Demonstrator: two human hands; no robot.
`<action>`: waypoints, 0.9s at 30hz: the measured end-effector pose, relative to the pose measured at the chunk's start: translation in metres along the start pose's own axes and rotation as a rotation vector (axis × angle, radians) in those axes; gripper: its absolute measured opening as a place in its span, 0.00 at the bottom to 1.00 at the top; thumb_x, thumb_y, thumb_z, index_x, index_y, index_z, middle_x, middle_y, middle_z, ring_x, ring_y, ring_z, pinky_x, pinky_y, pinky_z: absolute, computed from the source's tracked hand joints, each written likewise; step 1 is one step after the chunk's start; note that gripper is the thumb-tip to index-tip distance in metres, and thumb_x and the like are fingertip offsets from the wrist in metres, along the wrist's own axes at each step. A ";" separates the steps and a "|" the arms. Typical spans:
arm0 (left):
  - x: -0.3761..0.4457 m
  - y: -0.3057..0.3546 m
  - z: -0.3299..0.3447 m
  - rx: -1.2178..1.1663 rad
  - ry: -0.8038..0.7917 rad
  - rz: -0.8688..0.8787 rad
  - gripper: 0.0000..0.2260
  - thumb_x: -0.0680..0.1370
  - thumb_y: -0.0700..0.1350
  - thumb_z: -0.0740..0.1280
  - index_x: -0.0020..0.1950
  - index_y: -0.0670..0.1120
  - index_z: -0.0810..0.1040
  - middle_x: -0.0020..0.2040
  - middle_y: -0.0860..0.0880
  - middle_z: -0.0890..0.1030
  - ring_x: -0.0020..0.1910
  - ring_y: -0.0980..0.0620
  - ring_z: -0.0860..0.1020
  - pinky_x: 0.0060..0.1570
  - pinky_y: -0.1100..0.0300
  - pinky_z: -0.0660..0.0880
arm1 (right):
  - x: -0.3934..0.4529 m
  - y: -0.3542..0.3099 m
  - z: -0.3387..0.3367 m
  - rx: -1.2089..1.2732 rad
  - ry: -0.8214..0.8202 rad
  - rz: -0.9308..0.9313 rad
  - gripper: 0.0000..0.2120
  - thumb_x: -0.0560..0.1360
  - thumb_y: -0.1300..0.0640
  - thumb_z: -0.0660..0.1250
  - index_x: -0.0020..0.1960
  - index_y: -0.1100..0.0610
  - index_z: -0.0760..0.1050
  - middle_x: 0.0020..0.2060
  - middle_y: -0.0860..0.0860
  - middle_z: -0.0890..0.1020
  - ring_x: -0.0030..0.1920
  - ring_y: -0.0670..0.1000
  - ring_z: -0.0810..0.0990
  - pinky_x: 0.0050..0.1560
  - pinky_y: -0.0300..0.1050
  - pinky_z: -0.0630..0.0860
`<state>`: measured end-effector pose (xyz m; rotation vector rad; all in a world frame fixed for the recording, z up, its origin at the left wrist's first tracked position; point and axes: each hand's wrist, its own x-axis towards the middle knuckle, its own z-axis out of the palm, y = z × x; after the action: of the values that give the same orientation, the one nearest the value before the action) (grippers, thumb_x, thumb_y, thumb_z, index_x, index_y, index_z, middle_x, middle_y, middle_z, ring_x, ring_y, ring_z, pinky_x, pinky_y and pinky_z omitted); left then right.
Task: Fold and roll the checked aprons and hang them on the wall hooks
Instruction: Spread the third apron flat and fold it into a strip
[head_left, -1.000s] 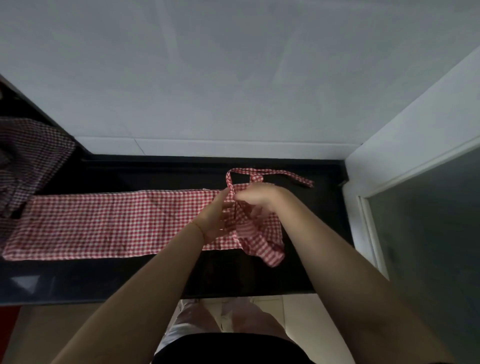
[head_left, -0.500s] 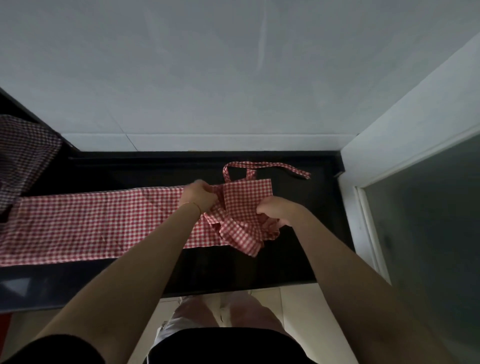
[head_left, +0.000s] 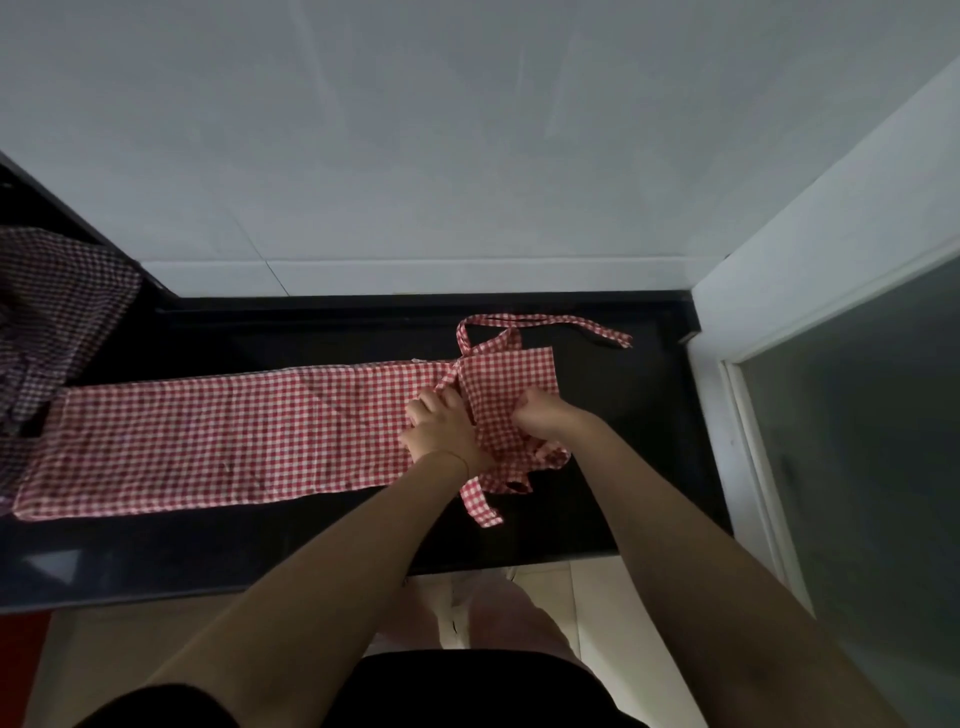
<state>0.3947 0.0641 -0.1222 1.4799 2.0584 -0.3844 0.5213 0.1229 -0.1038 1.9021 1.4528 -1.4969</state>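
Hands work apart at the right end of the red checked apron (head_left: 218, 441), which lies folded into a long strip on the black counter (head_left: 156, 551). Left hand (head_left: 439, 434) rests on the cloth, fingers bent, pressing it down next to the folded bib section (head_left: 511, 379). Right hand (head_left: 540, 415) is curled into a fist, gripping a bunch of the same cloth. Apron ties (head_left: 545, 325) trail behind and in front of the bib. Dark checked apron (head_left: 52, 306) lies at the counter's left end.
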 end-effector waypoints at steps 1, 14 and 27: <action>0.003 -0.004 -0.002 -0.006 -0.036 0.027 0.49 0.67 0.59 0.77 0.76 0.44 0.52 0.71 0.40 0.60 0.69 0.40 0.63 0.59 0.48 0.75 | 0.001 0.002 0.001 0.000 0.021 -0.010 0.14 0.82 0.58 0.56 0.65 0.59 0.69 0.58 0.57 0.76 0.54 0.57 0.79 0.53 0.53 0.81; 0.019 -0.088 -0.068 -0.327 0.525 -0.018 0.22 0.76 0.38 0.63 0.70 0.48 0.70 0.63 0.44 0.73 0.63 0.42 0.71 0.63 0.46 0.69 | 0.003 0.012 0.011 0.043 0.113 -0.021 0.11 0.82 0.54 0.58 0.64 0.54 0.67 0.51 0.53 0.75 0.45 0.50 0.77 0.41 0.44 0.74; -0.007 -0.049 -0.022 0.288 -0.004 0.245 0.14 0.78 0.44 0.66 0.64 0.49 0.74 0.59 0.48 0.79 0.59 0.47 0.76 0.68 0.47 0.66 | 0.009 0.018 0.010 0.027 0.234 -0.054 0.10 0.81 0.57 0.60 0.62 0.55 0.70 0.57 0.54 0.77 0.54 0.52 0.78 0.59 0.50 0.75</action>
<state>0.3441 0.0537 -0.1050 1.8744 1.8458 -0.6023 0.5305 0.1118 -0.1214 2.1302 1.6012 -1.3587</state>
